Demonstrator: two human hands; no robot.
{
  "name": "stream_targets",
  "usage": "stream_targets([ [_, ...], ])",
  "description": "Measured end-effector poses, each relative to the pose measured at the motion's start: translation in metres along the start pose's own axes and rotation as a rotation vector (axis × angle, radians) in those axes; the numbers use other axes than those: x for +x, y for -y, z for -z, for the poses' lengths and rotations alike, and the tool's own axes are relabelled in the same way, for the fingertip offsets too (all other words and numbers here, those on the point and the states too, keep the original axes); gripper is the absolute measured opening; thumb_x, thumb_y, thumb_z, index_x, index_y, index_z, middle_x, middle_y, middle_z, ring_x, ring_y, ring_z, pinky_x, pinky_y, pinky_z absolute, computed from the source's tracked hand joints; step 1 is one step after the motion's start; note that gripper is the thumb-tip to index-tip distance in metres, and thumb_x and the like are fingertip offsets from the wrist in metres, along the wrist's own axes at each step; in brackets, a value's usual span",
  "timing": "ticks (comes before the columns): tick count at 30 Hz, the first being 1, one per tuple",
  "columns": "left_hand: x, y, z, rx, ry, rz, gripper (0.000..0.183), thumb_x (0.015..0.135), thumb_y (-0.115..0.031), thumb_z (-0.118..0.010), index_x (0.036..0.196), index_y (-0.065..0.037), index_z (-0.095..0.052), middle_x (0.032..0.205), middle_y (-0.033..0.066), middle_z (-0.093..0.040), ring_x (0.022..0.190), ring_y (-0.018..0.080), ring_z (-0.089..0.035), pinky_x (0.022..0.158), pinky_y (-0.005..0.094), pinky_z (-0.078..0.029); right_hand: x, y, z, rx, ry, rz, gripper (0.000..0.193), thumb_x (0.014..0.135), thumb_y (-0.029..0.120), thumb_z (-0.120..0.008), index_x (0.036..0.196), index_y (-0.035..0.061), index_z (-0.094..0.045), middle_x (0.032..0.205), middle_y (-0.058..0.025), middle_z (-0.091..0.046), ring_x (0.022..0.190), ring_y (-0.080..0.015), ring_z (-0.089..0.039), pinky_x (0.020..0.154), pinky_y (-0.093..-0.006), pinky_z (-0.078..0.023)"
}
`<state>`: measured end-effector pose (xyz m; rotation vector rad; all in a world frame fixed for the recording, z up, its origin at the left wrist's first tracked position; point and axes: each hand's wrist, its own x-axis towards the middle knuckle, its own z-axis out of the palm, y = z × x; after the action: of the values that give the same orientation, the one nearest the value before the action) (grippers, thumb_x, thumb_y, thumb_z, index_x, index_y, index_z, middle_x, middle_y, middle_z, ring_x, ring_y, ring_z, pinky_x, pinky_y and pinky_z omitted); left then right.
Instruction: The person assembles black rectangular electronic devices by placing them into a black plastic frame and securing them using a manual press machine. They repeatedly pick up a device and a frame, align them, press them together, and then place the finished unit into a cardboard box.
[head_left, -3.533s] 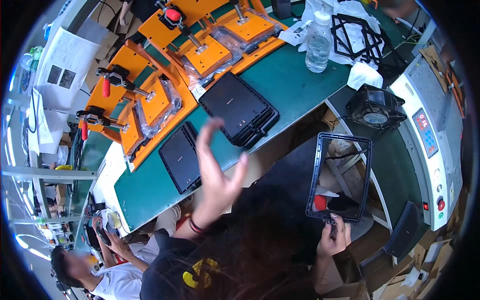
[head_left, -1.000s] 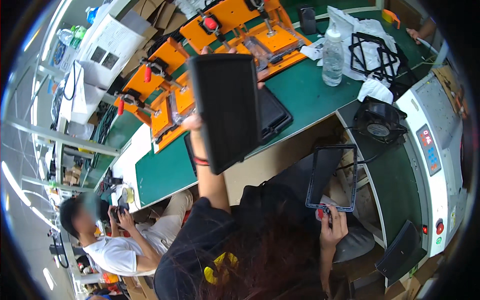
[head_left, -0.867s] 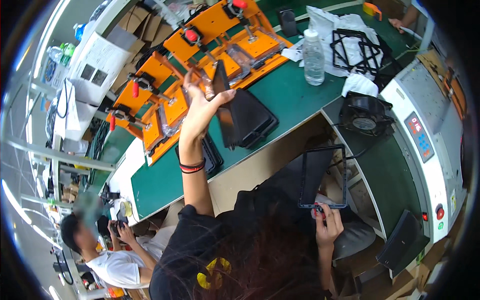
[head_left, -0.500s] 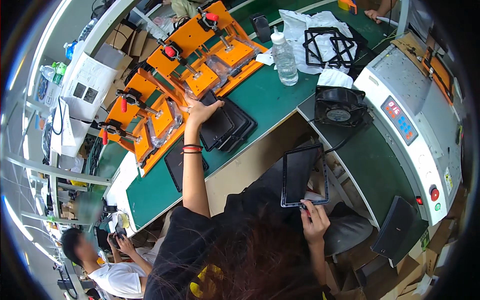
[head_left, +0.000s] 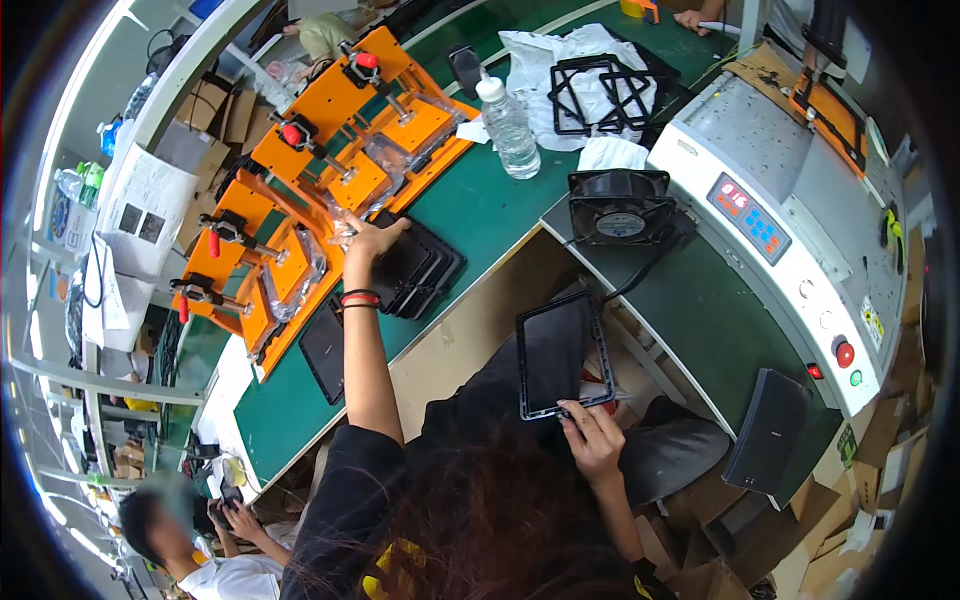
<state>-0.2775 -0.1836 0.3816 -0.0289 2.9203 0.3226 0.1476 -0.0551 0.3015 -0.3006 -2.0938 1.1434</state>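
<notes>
My left hand (head_left: 372,242) reaches to the near edge of the orange clamping fixtures, its thumb and fingers spread apart. The thumb side is at the upper left of a stack of black rectangular frames (head_left: 440,268) on the green bench; I cannot tell whether it touches the stack. Over my lap, my right hand (head_left: 594,440) pinches the lower edge of a black rectangular frame (head_left: 522,370). That frame is tilted. Whether its dark middle is open or filled I cannot tell. A flat black panel (head_left: 325,350) lies left of my left forearm.
Orange fixtures (head_left: 285,150) with red-tipped clamps line the bench's far side. Beyond the stack stand a clear bottle (head_left: 513,140) and black frames (head_left: 575,128) on white cloth. A black fan (head_left: 622,212) and white machine (head_left: 725,150) are at right. Another person (head_left: 185,535) sits lower left.
My left hand has moved off the top black panel, which now sits more squarely on the stack. The right hand still holds its frame. The whole view has shifted.
</notes>
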Motion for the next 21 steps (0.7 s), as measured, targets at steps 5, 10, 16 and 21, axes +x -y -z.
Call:
stream_targets([
  [5,0.006,0.005,-0.007,0.092,-0.204,-0.09,0.132,0.066,-0.07,-0.064,0.14,0.008,0.013,0.141,0.0363,-0.022,0.134,0.0406,-0.027,0.108,0.0515,-0.022,-0.001,0.001,-0.003,-0.02,-0.016,0.034,0.028,0.074,0.001,-0.071,0.101,0.0027,-0.066,0.082,-0.0079,-0.062,0.069,-0.0211,-0.061,0.063,-0.0317,-0.05],
  [10,-0.115,-0.049,0.025,0.054,-0.517,-0.253,0.097,0.084,-0.059,-0.053,0.145,-0.001,-0.005,0.147,0.0284,-0.016,0.139,0.037,-0.015,0.11,0.0551,-0.012,0.001,0.002,0.008,-0.06,-0.08,0.071,0.029,0.075,0.004,-0.071,0.103,0.0029,-0.066,0.079,-0.0054,-0.059,0.066,-0.0177,-0.059,0.06,-0.0298,-0.049],
  [16,-0.209,-0.059,-0.018,-1.027,0.486,-0.993,0.065,0.097,-0.041,-0.04,0.144,-0.002,-0.016,0.147,0.0215,-0.023,0.137,0.0332,-0.021,0.112,0.0452,-0.017,0.006,0.04,0.032,-0.031,-0.192,0.259,0.036,0.069,0.001,-0.075,0.104,0.0004,-0.068,0.077,-0.0057,-0.06,0.059,-0.014,-0.057,0.052,-0.0286,-0.047],
  [21,-0.226,-0.094,-0.041,-1.446,0.931,-0.925,0.065,0.096,-0.046,-0.038,0.138,0.003,-0.029,0.142,0.0216,-0.032,0.129,0.0341,-0.038,0.107,0.0447,-0.032,0.009,0.049,0.032,-0.143,-0.258,0.257,0.037,0.067,-0.002,-0.074,0.104,0.0004,-0.068,0.082,-0.0064,-0.062,0.06,-0.0139,-0.057,0.054,-0.027,-0.048],
])
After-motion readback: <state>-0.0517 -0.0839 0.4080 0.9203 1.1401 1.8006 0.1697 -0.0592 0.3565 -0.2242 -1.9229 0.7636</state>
